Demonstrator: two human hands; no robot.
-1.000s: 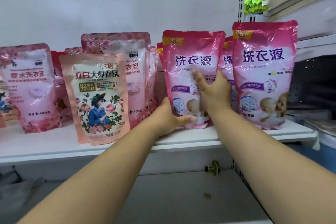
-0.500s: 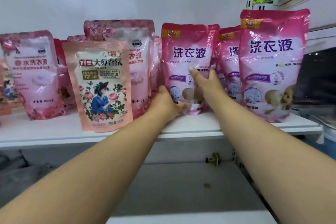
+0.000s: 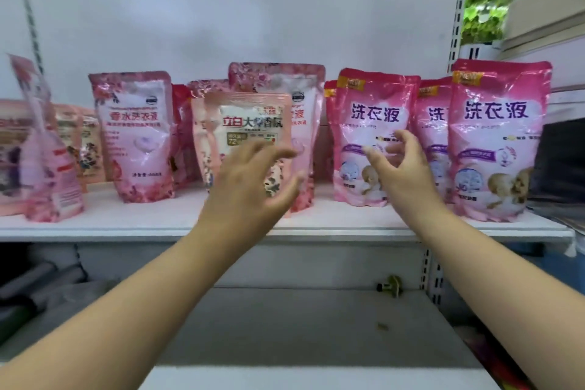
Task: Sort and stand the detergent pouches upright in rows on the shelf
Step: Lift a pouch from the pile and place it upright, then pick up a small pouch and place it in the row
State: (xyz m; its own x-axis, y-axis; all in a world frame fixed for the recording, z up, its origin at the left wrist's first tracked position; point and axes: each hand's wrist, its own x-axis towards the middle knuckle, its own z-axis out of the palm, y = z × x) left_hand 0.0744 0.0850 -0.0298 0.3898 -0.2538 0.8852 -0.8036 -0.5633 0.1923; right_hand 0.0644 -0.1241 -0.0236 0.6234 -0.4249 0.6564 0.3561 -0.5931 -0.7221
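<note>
Pouches are stood up on the long white metal shelf (image 3: 316, 228).
"洗衣液" is printed on the shiny pink plastic pouch (image 3: 373, 136); in front of it, the left hand (image 3: 250, 196) and right hand (image 3: 402, 165) are held with fingers spread, nothing gripped.

Open shelf (image 3: 348, 225) front edge below both hands. Gap between left hand (image 3: 250, 190) and right hand (image 3: 399, 168). Peach pouch (image 3: 247, 123) blocks ahead of left hand; pink pouch (image 3: 370, 123) stands behind right hand's fingers.
</note>
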